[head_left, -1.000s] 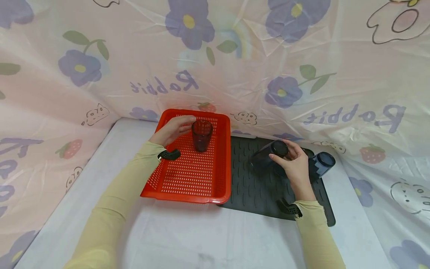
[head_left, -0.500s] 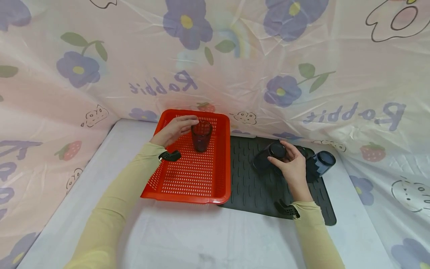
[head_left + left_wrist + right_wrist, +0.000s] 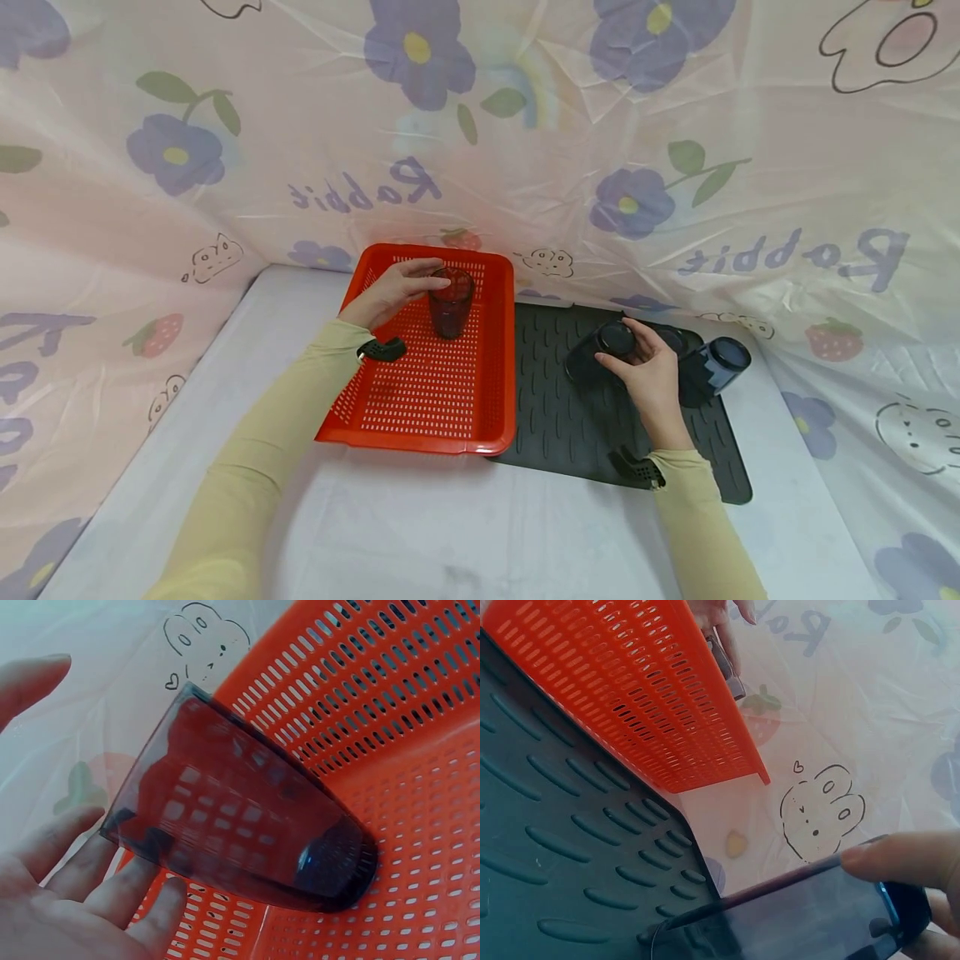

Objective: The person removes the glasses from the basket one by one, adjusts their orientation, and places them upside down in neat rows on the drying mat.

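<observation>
A dark tinted drinking glass [image 3: 450,310] stands mouth up in the back part of the red basket [image 3: 420,443]. My left hand [image 3: 393,292] is at its rim, fingertips right beside the wall. In the left wrist view the thumb is spread well away from the glass [image 3: 240,817]. Over the dark ribbed mat [image 3: 547,417], my right hand [image 3: 648,375] grips another tinted glass [image 3: 592,358] near its base between thumb and fingers. That glass is bottom up and tilted, its mouth toward the mat; part of it is hidden by the hand.
Another upturned tinted glass [image 3: 723,358] is at the mat's right edge, right of my right hand. Part of one more dark glass [image 3: 672,340] shows behind that hand. The basket's right wall borders the mat. A printed cloth [image 3: 525,167] hangs behind the white table [image 3: 420,533].
My right hand has shifted slightly left and lower with its glass, which stands more upright. My left hand has edged right, its thumb now overlapping the rim of the glass in the head view.
</observation>
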Action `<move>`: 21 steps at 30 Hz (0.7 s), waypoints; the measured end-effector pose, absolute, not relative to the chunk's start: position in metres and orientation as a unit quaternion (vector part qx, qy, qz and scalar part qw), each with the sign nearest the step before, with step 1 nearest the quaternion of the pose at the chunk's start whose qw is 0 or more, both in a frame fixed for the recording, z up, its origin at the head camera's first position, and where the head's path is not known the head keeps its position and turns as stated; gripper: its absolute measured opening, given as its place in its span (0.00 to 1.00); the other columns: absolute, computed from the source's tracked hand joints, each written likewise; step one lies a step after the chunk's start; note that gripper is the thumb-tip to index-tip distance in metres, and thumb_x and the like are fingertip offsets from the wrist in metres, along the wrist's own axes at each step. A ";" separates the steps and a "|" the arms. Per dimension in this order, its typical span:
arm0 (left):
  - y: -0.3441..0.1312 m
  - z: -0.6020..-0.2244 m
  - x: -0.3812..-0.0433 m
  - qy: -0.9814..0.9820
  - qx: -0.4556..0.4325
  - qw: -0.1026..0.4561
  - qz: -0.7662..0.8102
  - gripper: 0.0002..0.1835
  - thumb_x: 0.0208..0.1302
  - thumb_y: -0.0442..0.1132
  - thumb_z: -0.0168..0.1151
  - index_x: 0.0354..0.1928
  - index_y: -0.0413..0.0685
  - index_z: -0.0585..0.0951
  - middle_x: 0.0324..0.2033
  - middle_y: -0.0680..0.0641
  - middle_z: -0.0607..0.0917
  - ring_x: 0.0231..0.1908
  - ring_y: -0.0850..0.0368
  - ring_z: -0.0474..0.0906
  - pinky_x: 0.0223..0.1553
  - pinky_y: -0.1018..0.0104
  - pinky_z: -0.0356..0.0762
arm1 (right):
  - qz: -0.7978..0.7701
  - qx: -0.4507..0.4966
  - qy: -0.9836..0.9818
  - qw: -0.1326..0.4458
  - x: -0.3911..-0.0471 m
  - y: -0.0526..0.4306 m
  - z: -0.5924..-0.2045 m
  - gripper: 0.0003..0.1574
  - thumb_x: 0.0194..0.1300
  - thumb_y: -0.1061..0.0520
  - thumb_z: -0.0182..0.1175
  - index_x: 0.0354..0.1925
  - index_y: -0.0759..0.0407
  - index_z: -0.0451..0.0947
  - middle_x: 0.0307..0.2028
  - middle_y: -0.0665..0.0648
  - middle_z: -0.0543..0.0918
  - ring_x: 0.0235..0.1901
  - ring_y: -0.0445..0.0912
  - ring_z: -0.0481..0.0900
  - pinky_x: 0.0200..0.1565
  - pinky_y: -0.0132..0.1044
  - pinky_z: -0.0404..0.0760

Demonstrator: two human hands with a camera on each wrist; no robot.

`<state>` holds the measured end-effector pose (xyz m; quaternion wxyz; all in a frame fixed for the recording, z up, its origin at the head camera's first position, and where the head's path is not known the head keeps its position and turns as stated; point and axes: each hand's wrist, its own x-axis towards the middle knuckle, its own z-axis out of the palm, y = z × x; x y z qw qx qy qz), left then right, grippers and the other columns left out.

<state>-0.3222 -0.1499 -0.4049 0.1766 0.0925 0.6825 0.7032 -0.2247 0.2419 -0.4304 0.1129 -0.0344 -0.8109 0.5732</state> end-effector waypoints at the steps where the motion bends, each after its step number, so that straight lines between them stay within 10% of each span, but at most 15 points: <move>1: -0.150 -0.405 -0.322 0.686 0.096 0.176 0.700 0.36 0.64 0.38 0.63 0.71 0.42 0.61 0.69 0.47 0.62 0.68 0.51 0.57 0.67 0.52 0.54 | 0.572 -0.035 -0.811 0.113 -0.225 0.242 -0.431 0.46 0.49 0.67 0.73 0.66 0.53 0.68 0.61 0.56 0.74 0.57 0.47 0.74 0.55 0.38 0.75; 21: -0.144 -0.414 -0.325 0.761 0.103 0.143 0.625 0.42 0.52 0.37 0.74 0.69 0.53 0.66 0.68 0.53 0.63 0.70 0.47 0.51 0.66 0.53 0.58 | 0.555 -0.031 -0.822 0.122 -0.230 0.238 -0.441 0.47 0.54 0.64 0.71 0.69 0.52 0.64 0.64 0.58 0.70 0.61 0.50 0.70 0.62 0.45 0.67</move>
